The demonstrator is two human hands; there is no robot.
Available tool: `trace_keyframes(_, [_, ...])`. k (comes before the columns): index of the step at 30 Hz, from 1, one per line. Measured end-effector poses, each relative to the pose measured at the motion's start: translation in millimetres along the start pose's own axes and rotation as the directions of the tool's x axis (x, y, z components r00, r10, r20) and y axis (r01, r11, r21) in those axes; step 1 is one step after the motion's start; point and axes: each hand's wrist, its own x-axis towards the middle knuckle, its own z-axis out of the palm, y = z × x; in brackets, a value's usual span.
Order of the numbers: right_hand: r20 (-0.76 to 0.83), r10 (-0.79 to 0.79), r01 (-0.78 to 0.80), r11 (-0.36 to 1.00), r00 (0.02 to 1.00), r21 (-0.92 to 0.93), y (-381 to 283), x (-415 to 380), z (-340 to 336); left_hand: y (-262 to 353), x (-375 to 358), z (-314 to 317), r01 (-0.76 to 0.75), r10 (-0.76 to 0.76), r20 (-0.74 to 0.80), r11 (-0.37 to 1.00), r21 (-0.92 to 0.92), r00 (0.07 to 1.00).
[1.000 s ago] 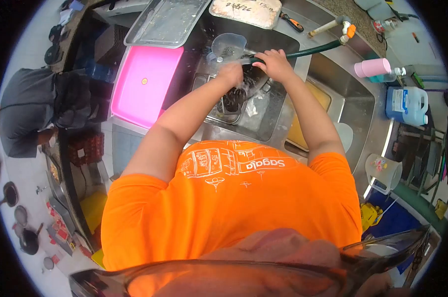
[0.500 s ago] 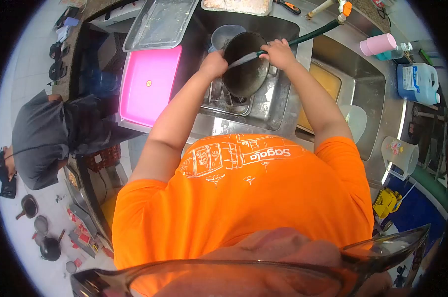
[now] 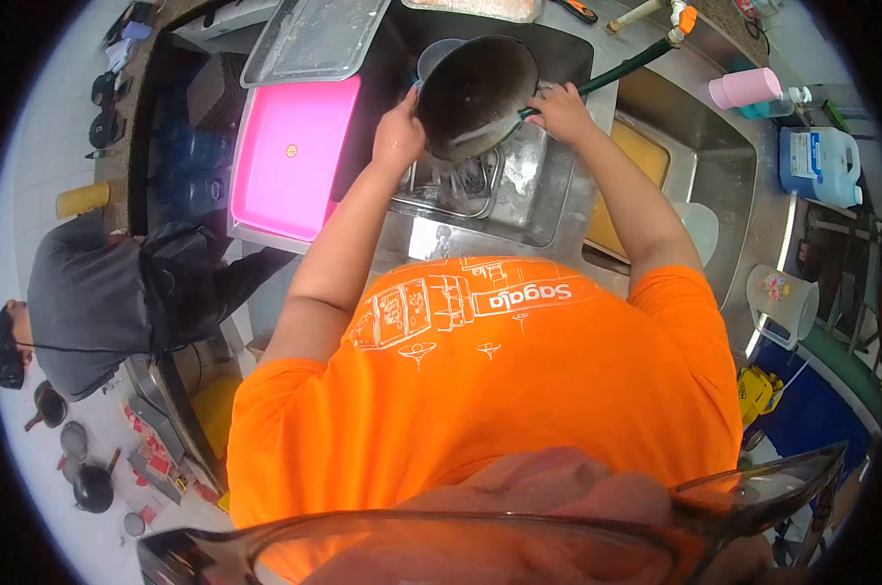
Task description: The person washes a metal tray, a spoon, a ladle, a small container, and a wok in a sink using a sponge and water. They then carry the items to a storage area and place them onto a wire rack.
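Note:
In the left basin, a dark, round pan [image 3: 480, 88] is held up and tilted, its inside facing me. My left hand [image 3: 399, 136] grips the pan's left edge. My right hand [image 3: 560, 112] is closed round the end of a green hose [image 3: 628, 66], near the pan's right rim. Water from the hose runs over the pan's lower inside and falls into the sink [image 3: 543, 195]. Below the pan lies a metal rack or tray [image 3: 490, 200], partly hidden. Behind the pan a clear bowl [image 3: 436, 56] shows only in part.
A pink tray [image 3: 290, 161] and a clear plastic tray [image 3: 314, 39] lie left of the basin. The right basin holds a yellowish board [image 3: 641, 161] and a translucent container [image 3: 696, 231]. A blue jug [image 3: 819, 164] and pink cups [image 3: 743, 88] stand right. Another person [image 3: 110, 292] is at left.
The pan has been lifted and tilted, its lower edge swinging left. My left hand has moved left and down, and the right hand with the hose slightly right. The other person has shifted a little.

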Motion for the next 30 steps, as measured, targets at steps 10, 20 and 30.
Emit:
trace_keyframes(10, [-0.268, 0.115, -0.101, 0.993, 0.957, 0.065, -33, 1, 31, 9, -29, -21, 0.528, -0.371, 0.382, 0.68, -0.509, 0.846])
trace_keyframes(20, [0.752, 0.309, -0.184, -0.851, 0.582, 0.492, -66, 53, 162, -19, -60, -14, 0.593, -0.425, 0.415, 0.611, -0.524, 0.804])
trace_keyframes(30, [0.66, 0.553, 0.079, -0.793, 0.509, 0.604, -52, 95, 175, -6, -66, 0, 0.494, -0.432, 0.241, 0.786, -0.371, 0.869])
